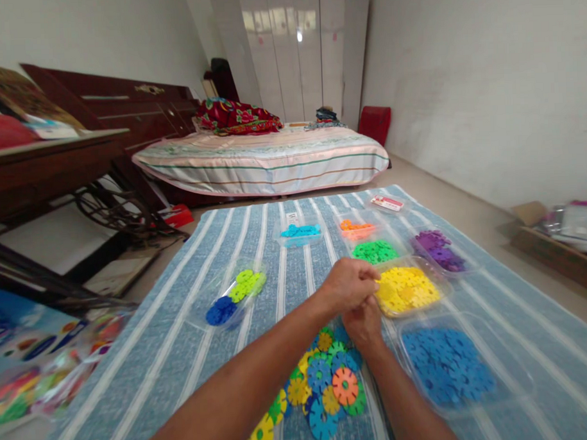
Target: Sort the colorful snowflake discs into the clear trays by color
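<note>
My left hand [349, 283] is closed, its fingertips at the near left edge of the clear tub of yellow snowflake discs [407, 288]. Just below it, my right hand [363, 321] is curled shut, close against the left. Whatever the fingers hold is hidden or too small to name. Beneath my forearms lies a loose heap of mixed notched discs [323, 379] in blue, yellow, green and orange. To the right stands a clear tub with blue discs [447, 363]. Green discs [374, 251] sit in a tub just beyond my hands.
Purple discs [439, 250], orange discs [355, 228] and light-blue discs [300, 232] fill other tubs. One tub at left holds lime discs [247, 284] and dark-blue discs [221, 310]. A striped cloth [173, 352] covers the surface. A bed [267, 163] stands beyond.
</note>
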The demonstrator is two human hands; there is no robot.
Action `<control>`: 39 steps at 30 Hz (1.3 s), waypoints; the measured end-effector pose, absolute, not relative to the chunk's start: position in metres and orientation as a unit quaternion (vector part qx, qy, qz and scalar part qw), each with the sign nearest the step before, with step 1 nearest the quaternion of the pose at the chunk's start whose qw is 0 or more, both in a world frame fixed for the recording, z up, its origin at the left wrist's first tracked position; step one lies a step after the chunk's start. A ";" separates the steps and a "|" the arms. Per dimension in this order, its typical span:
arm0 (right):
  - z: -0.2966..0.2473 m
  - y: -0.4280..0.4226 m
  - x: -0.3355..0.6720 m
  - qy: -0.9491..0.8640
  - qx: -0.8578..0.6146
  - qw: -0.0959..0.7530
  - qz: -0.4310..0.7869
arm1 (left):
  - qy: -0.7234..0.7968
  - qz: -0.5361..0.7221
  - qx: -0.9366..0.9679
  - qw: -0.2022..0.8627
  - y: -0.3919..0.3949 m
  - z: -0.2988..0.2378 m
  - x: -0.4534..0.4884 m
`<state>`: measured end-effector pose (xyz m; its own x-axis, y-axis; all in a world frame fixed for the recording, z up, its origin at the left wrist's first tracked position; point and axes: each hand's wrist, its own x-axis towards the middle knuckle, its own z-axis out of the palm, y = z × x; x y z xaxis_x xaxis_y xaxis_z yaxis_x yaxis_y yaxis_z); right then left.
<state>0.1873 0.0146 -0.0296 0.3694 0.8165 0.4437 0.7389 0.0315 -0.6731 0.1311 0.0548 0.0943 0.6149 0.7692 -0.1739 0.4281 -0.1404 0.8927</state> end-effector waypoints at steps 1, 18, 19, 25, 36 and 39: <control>-0.031 0.015 0.187 -0.555 -0.697 0.452 0.043 | 0.404 0.180 0.760 0.476 0.056 0.095 0.142; -0.024 0.011 0.196 -0.593 -0.663 0.441 0.121 | 0.521 -0.111 0.843 0.070 0.024 0.102 -0.023; -0.024 0.011 0.196 -0.593 -0.664 0.440 0.118 | 0.533 -0.127 0.834 0.068 0.017 0.099 -0.030; -0.025 0.008 0.198 -0.598 -0.664 0.436 0.110 | 0.561 -0.149 0.808 0.103 -0.010 0.077 -0.048; -0.024 0.007 0.197 -0.597 -0.667 0.434 0.104 | 0.609 -0.048 0.773 0.170 -0.005 0.068 -0.055; -0.025 0.008 0.197 -0.599 -0.663 0.438 0.099 | 0.609 -0.014 0.765 0.210 -0.007 0.066 -0.056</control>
